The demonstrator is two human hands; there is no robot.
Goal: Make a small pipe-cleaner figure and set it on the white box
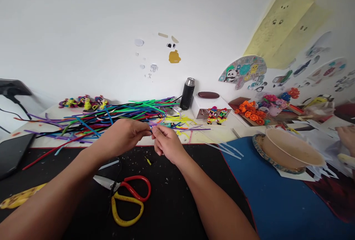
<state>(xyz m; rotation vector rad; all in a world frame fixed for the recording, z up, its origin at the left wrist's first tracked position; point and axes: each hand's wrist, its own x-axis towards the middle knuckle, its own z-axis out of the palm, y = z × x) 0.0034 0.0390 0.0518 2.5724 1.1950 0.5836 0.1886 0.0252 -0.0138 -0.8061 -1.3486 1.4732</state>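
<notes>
My left hand (pixel 126 134) and my right hand (pixel 168 142) meet above the back edge of the black mat (pixel 177 195), fingertips nearly touching. Both are closed in a pinch around a small dark strand (pixel 151 132) that looks like pipe cleaner; fingers hide most of it. Behind them spreads a heap of pipe cleaners (pixel 91 121) in many colours. Scissors (pixel 122 192) with one red and one yellow handle lie on the mat below, blades slightly apart. A tiny yellow piece (pixel 148 161) rests between the scissors and my hands.
A black thermos (pixel 188 94) stands beside a white box (pixel 208 103). Small figures (pixel 217 115) and orange pipe-cleaner flowers (pixel 251 112) are at the back right. On the blue mat (pixel 266 192) sits a beige bowl (pixel 294 147). Another person's hand (pixel 346 138) shows at far right.
</notes>
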